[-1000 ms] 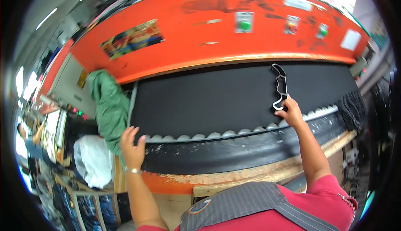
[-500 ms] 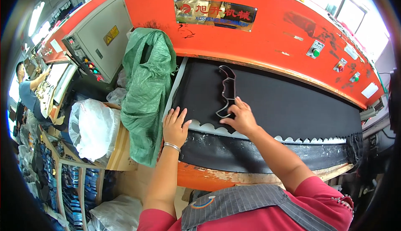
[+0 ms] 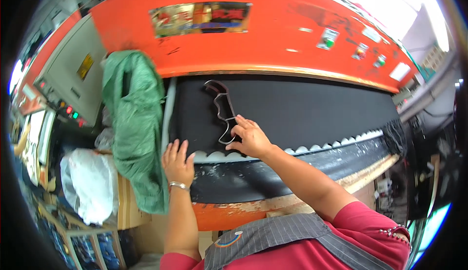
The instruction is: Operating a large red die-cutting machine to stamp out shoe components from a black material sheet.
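A metal cutting die (image 3: 231, 106), a thin wavy outline with cross bars, lies on a black sheet (image 3: 307, 109). My right hand (image 3: 251, 138) grips its near end, with the thumb at the near curve and the fingers at the right side. My left hand (image 3: 178, 165) rests with fingers spread at the sheet's near left corner, holding nothing. A pale strip (image 3: 209, 158) with a scalloped edge shows along the sheet's near side, between my hands and further right.
An orange machine beam (image 3: 273, 40) with push buttons (image 3: 328, 39) spans the far side. To the left are a green woven cover (image 3: 134, 123), a grey control cabinet (image 3: 73, 70) and a white plastic bag (image 3: 90, 184). Black fringe (image 3: 394, 138) hangs at the right.
The view has swung right, so the scene appears shifted left. My right hand stays on the cutting die and my left hand stays by the sheet's corner.
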The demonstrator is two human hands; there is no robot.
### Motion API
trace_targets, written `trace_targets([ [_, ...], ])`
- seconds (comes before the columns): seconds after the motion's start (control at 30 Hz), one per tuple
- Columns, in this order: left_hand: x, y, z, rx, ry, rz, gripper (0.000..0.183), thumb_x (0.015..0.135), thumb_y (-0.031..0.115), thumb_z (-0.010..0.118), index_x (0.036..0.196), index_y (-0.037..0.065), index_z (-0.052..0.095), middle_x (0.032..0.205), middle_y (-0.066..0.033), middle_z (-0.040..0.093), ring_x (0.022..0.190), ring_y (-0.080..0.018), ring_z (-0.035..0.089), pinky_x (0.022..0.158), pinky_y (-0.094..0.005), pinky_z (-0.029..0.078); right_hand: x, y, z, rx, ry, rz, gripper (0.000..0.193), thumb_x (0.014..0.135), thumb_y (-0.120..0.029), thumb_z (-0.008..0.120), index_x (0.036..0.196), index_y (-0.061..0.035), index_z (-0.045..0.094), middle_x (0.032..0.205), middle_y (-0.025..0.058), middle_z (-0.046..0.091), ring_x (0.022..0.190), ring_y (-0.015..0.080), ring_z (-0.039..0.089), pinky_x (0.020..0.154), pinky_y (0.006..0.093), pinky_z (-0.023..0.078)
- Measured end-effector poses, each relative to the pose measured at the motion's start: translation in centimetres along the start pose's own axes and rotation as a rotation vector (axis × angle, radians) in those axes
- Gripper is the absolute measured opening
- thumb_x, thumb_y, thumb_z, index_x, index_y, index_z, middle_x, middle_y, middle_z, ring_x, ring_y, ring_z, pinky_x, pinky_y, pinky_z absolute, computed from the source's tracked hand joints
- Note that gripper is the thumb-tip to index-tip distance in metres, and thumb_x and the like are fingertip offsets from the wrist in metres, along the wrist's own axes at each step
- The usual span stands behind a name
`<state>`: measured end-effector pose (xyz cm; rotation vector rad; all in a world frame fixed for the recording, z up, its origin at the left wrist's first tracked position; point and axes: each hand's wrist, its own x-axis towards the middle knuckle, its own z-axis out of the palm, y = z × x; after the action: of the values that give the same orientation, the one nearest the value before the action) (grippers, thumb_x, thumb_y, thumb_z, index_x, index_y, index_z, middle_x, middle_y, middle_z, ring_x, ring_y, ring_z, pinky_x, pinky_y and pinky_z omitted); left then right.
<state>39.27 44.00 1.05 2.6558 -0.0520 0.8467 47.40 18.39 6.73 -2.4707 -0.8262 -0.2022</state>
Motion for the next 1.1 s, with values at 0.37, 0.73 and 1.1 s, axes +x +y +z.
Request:
trace_targets([
  [0.37,-0.6,-1.3,1.3,0.161,-0.003,0.068,0.041,0.091,0.028,0.054,0.127,0.009,0.057,0.13,-0.0169,0.055,0.12,-0.0373,0.049,0.101,-0.0484,0.036,-23.9,9.9,-16.4,0.07,0.232,0.268,0.045,0.065,-0.037,0.082,0.088,-0.0076,0.057,0.131,0.0228,0.051,0.13,0.0408,0.04,0.105,0.0455,0.035],
  [0.73,3.0,29.2,7.2,-0.003,-0.394,0.243,0.052,0.085,0.033,0.061,0.128,0.005,0.054,0.14,-0.0202,0.043,0.131,-0.0374,0.037,0.106,-0.0493,0.028,-50.5,16.4,-28.9,-0.056,0.477,0.601,0.03,0.062,-0.017,0.081,0.08,-0.0081,0.058,0.128,0.0236,0.053,0.116,0.0395,0.051,0.093,0.0422,0.042],
  [1.1,3.6,43.3,14.1,0.232,-0.495,0.266,0.048,0.1,0.042,0.032,0.143,0.023,0.039,0.151,-0.0025,0.033,0.141,-0.0229,0.025,0.114,-0.0465,0.017,-55.7,17.8,-31.1,-0.008,0.542,0.671,0.035,0.059,-0.015,0.085,0.079,-0.0071,0.058,0.11,0.0162,0.062,0.097,0.0387,0.056,0.088,0.0438,0.044],
])
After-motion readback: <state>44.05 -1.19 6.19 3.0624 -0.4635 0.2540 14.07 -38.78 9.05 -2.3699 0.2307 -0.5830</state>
